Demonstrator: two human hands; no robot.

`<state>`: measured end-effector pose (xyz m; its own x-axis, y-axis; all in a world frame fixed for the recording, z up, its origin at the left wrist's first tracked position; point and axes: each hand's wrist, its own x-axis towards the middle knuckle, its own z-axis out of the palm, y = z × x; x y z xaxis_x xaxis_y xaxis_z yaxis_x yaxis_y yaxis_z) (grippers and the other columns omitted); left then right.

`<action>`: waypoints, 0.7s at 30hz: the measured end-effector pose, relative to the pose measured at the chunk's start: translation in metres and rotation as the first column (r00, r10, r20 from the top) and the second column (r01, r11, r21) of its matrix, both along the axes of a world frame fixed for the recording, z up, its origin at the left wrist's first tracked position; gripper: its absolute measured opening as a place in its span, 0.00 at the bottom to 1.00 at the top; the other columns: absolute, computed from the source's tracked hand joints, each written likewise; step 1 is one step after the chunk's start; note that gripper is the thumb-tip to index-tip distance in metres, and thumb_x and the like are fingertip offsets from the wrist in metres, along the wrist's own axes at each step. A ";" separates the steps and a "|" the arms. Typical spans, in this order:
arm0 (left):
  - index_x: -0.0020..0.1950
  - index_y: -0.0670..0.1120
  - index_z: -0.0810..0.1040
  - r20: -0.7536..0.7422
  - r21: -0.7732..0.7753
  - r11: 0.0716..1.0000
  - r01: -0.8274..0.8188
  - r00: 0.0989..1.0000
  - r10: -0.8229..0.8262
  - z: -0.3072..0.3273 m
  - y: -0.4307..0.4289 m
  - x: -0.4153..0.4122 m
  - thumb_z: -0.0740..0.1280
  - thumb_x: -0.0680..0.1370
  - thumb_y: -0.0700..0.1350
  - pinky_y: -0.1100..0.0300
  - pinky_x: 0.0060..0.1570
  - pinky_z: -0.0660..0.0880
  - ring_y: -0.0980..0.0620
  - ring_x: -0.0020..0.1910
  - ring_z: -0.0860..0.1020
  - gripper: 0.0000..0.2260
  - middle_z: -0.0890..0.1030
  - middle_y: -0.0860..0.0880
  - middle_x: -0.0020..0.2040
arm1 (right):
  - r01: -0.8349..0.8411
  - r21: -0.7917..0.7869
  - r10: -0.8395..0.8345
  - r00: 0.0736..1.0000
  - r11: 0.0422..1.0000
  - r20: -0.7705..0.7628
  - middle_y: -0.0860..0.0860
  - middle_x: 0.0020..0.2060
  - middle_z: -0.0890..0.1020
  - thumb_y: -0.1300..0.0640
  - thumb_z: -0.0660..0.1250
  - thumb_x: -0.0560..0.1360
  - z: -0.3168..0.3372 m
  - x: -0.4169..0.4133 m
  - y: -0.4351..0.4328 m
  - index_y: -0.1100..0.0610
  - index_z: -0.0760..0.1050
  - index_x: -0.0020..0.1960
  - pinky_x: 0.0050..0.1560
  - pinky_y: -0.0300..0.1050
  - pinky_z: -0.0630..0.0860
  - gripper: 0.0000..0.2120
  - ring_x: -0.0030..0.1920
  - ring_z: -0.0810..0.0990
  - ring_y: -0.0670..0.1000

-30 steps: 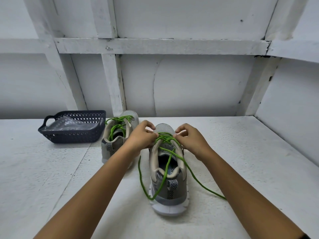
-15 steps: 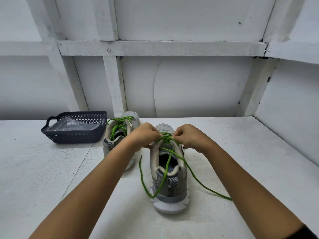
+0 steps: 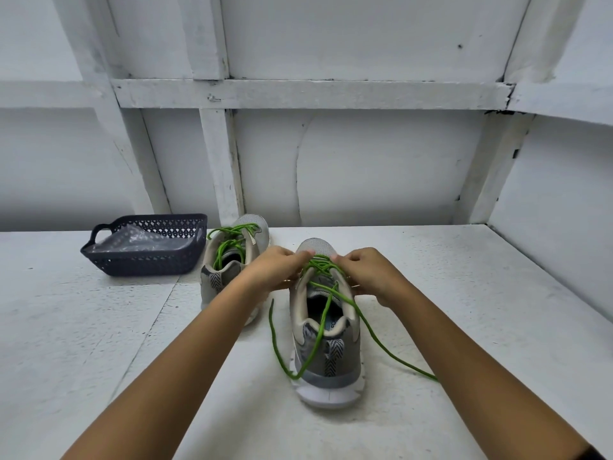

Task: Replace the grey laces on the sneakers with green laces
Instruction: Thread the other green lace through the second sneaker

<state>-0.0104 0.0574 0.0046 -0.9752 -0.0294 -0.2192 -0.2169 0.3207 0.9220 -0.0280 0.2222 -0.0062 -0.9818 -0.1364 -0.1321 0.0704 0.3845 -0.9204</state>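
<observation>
Back sneaker: second grey sneaker [image 3: 260, 232], beside the dark lattice plastic basket [image 3: 142, 260], looks fully laced in green.
Front sneaker: grey mesh sneaker [image 3: 345, 363], mid-table, has its green cord lace [image 3: 320, 264] through the toe-end eyelets only, I'd say.
Hands: left hand [image 3: 275, 268] and right hand [image 3: 368, 270] both pinch that lace near the toe.
Left to do: upper eyelets; loose ends trail on the white table [image 3: 464, 310].

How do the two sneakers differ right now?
The near sneaker has the left hand and right hand pinching its green lace; the far sneaker, beside the basket, is in neither hand. The near sneaker's lace ends trail loose onto the table; the far sneaker's lace lies gathered on the shoe. Both are grey, heels toward the camera, with green laces.
</observation>
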 end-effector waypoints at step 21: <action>0.46 0.41 0.82 -0.075 -0.123 0.985 0.123 0.988 -0.133 0.014 -0.002 0.012 0.69 0.76 0.43 0.53 0.53 0.78 0.51 0.43 0.80 0.06 0.83 0.43 0.44 | -0.168 0.025 0.168 0.985 0.986 -0.026 0.56 0.37 0.80 0.62 0.67 0.76 0.017 0.012 0.009 0.63 0.81 0.46 0.42 0.49 0.81 0.05 0.38 0.79 0.50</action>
<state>0.0017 0.0554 0.0191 -0.9872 0.0764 -0.1400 -0.0914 0.4483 0.8892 -0.0160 0.2314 0.0110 -0.9485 -0.2971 -0.1097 -0.0226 0.4090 -0.9123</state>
